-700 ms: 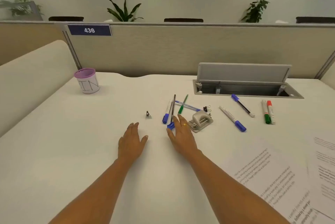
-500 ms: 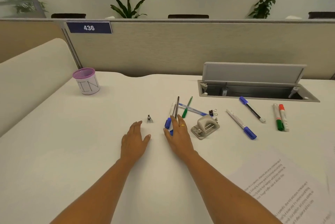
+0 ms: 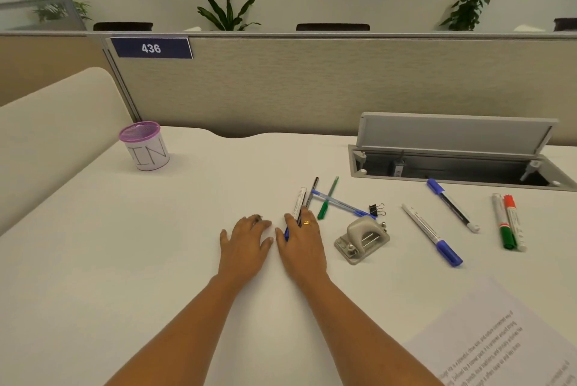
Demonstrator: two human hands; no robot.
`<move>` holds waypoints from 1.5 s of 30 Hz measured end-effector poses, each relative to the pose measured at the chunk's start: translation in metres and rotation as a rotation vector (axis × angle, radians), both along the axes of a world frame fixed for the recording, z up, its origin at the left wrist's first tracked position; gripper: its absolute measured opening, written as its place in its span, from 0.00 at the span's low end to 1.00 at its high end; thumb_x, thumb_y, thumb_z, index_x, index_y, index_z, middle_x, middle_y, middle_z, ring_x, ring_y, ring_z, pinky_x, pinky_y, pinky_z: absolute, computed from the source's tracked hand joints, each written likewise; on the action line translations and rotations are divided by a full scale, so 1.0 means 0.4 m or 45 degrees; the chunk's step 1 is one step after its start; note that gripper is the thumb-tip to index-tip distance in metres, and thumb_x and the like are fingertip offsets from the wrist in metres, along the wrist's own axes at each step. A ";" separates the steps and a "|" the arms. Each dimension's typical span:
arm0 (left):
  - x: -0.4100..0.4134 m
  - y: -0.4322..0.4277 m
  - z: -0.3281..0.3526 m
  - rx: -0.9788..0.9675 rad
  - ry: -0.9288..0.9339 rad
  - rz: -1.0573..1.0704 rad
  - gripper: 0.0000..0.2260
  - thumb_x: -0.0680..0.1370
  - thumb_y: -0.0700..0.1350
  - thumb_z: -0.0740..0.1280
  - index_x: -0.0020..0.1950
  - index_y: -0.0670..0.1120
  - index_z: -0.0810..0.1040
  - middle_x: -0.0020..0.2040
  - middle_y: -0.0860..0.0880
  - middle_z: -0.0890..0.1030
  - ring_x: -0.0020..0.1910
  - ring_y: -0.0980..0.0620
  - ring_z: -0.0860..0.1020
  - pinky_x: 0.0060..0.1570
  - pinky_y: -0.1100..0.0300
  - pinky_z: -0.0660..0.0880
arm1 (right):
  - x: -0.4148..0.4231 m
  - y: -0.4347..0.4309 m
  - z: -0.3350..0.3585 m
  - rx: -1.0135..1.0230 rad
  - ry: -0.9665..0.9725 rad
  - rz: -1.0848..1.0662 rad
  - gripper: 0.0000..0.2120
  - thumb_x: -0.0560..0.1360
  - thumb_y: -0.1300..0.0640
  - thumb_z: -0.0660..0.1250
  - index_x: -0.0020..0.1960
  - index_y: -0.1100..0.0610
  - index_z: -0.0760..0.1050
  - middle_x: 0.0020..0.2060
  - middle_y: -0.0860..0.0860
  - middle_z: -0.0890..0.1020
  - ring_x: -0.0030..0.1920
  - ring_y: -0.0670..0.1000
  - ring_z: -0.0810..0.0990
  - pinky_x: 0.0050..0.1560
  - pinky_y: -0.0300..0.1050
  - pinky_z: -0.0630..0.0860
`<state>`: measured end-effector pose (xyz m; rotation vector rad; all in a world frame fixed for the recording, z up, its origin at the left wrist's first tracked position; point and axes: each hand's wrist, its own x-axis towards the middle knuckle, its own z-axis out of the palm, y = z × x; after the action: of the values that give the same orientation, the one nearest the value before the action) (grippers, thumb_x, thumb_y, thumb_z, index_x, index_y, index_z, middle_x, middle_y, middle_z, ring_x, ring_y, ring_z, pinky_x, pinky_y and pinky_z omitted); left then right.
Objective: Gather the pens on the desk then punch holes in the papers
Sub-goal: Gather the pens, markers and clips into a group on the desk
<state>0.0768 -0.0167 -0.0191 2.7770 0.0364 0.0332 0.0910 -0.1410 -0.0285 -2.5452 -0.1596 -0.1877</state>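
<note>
My right hand lies over a white marker with a blue cap and a thin dark pen, thumb and fingers closed around the marker's cap end. My left hand rests flat beside it, fingertips touching a small clip. A green pen crosses a blue ballpoint. To the right lie a grey hole punch, two blue-capped markers, and a green marker beside a red marker. Printed paper lies at the lower right.
A purple-rimmed mesh pen cup stands at the far left of the white desk. A black binder clip sits by the ballpoint. An open cable hatch is set into the desk's back right, before a partition.
My right hand has slid forward over the marker and dark pen and closed on them. My left hand has moved up and right until its fingertips reach the small clip.
</note>
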 end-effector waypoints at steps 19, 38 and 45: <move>-0.185 0.333 -0.020 0.017 -0.130 0.244 0.20 0.80 0.54 0.55 0.71 0.51 0.65 0.72 0.54 0.63 0.72 0.57 0.62 0.73 0.48 0.49 | -0.102 0.267 0.008 0.038 0.020 0.238 0.20 0.79 0.51 0.54 0.69 0.55 0.64 0.74 0.55 0.58 0.75 0.50 0.55 0.72 0.43 0.59; -0.280 0.668 0.006 -0.139 -0.274 0.573 0.17 0.80 0.45 0.57 0.69 0.45 0.69 0.72 0.46 0.65 0.69 0.48 0.67 0.68 0.52 0.62 | -0.193 0.752 0.018 0.177 -0.034 0.588 0.20 0.80 0.52 0.51 0.70 0.54 0.64 0.74 0.56 0.61 0.73 0.53 0.59 0.73 0.45 0.54; -0.287 0.645 0.020 -0.053 -0.421 0.558 0.15 0.79 0.44 0.61 0.64 0.44 0.74 0.69 0.44 0.70 0.69 0.45 0.69 0.69 0.42 0.56 | -0.161 0.704 0.045 0.861 0.142 0.372 0.17 0.82 0.56 0.50 0.67 0.54 0.68 0.71 0.50 0.64 0.64 0.39 0.64 0.52 0.12 0.54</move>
<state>-0.0381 0.2412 -0.0111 2.6304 0.5489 0.5908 0.0267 0.1407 -0.0106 -1.8290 -0.3543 0.0183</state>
